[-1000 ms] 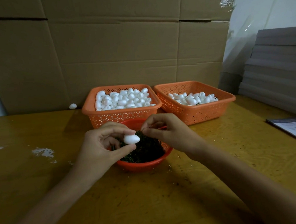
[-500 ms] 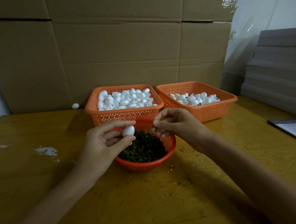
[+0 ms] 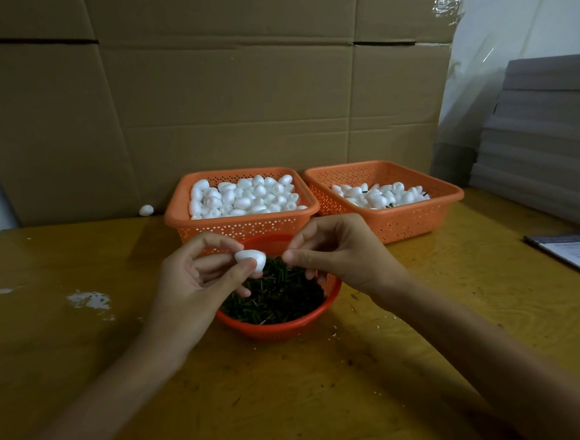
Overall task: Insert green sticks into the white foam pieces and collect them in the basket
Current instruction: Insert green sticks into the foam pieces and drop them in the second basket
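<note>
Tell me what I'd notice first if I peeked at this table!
Two orange baskets stand at the back: the left basket heaped with white foam pieces, the right basket less full. In front sits a red bowl of green sticks. Over it the left hand holds one foam piece, while the right hand pinches its fingers close beside it.

White foam piece point(image 3: 250, 258), held; white foam pieces point(image 3: 245, 196) heaped. Left basket point(image 3: 241, 228) and right basket point(image 3: 409, 223): orange, walls patterned with rows of small holes. Sticks point(image 3: 280, 297): dark green. Bowl point(image 3: 279, 328): orange-red. Desk point(image 3: 395, 367): yellow-brown, with white blotches point(image 3: 89, 299). Cardboard point(image 3: 225, 104): plain brown. Stacked sheets point(image 3: 544, 140): grey
</note>
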